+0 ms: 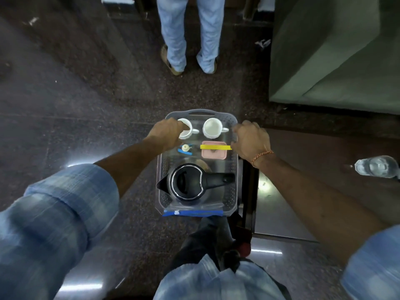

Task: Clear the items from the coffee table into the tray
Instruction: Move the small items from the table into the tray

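**Two hands on a loaded tray**

Two hands grip the grey perforated tray (234,169) by its long sides: my left hand (167,135) is curled over the left rim near the far end, my right hand (252,140) is closed on the right rim opposite it. The tray's long axis runs straight away from me, its handle slot at the far end, and it sits above the dark stone floor (86,105) just left of the coffee table (324,152).

Inside I count two white cups (211,127) side by side at the far end, handles pointing right. One pink box (214,152) with a yellow strip lies mid-tray, one small white-and-blue item (185,148) to its left. One black kettle (188,181) fills the near half, spout pointing left, handle right. One zip bag (192,212) with a blue seal lies across the near rim.

One water bottle (377,166) rests on the table.
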A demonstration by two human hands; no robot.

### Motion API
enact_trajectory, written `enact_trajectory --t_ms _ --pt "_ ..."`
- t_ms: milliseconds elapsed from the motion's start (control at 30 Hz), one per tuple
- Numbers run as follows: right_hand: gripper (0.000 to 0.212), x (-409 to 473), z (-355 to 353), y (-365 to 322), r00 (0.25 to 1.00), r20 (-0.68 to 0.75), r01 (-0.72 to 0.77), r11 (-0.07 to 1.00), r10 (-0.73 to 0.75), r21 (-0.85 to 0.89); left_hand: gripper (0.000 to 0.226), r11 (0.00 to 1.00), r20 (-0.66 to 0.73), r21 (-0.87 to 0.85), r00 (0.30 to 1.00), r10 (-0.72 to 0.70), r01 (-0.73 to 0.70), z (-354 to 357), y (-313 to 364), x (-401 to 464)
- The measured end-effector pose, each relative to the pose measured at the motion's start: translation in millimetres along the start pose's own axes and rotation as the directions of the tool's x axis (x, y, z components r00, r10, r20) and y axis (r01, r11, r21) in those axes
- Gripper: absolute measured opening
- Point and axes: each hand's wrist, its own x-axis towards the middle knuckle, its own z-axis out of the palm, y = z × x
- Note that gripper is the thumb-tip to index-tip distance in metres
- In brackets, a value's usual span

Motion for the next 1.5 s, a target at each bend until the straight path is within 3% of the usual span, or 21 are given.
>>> enact_trajectory --t_ms 167,333,533,900,1033,1333,1500 --pt "0.036 -44 -33 48 0.986 -0.084 -0.131 0.984 0.141 0.118 0.054 0.976 -0.017 -0.027 0.977 0.214 -0.214 -54 68 7" --pt "0.037 -101 -51 120 0.944 -0.114 -0.287 0.941 0.310 0.178 0.049 0.893 -0.033 -0.056 0.895 0.445 -0.446 -88 187 18" --pt "0.036 -169 -52 229 0.876 -0.131 -0.430 0.874 0.464 0.226 0.062 0.830 -0.015 -0.043 0.831 0.555 -0.556 -80 325 27" --pt "0.029 -295 -46 435 0.741 -0.158 -0.565 0.733 0.653 0.378 0.058 0.834 0.020 0.016 0.834 0.552 -0.552 -29 544 22" --pt "0.033 -323 -29 495 0.675 -0.086 -0.619 0.626 0.733 0.475 0.062 0.808 0.121 0.002 0.802 0.585 -0.589 2 599 22" --pt "0.051 -331 57 579 0.524 0.046 -0.724 0.417 0.850 0.549 0.066 0.827 0.263 0.024 0.802 0.537 -0.562 118 636 39" --pt "0.058 -307 116 615 0.508 0.113 -0.744 0.368 0.854 0.558 0.064 0.889 0.307 -0.029 0.843 0.443 -0.456 187 637 49"
